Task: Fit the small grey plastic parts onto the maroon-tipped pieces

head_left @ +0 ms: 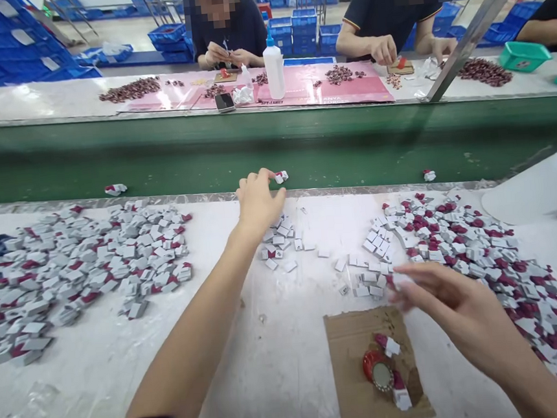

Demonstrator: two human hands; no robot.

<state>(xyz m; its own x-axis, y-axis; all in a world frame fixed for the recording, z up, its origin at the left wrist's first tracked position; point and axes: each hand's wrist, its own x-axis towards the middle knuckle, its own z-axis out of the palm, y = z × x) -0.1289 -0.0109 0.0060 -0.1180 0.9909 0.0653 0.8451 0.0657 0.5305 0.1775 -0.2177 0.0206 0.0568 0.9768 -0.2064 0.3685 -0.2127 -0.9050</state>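
My left hand (258, 201) reaches to the near edge of the green belt, fingers spread and thumb apart. Its fingertips are beside a small white-and-maroon piece (281, 177); a light touch cannot be ruled out. My right hand (455, 307), smeared at the fingertips, pinches a small white-and-maroon piece (400, 280) above the table. Below it lies a cardboard square (346, 372) bearing a red cap-like round thing (371, 365) with a pale centre and two white-and-maroon pieces (402, 396). Loose white blocks (363, 279) lie just beyond the cardboard.
Large heaps of white-and-maroon pieces lie left (92, 258) and right (481, 243). A white container (540, 186) stands far right. The green belt (156, 151) carries a few pieces. Beyond it, co-workers sit at another table with a white bottle (274, 69) and a slanted metal post (464, 49).
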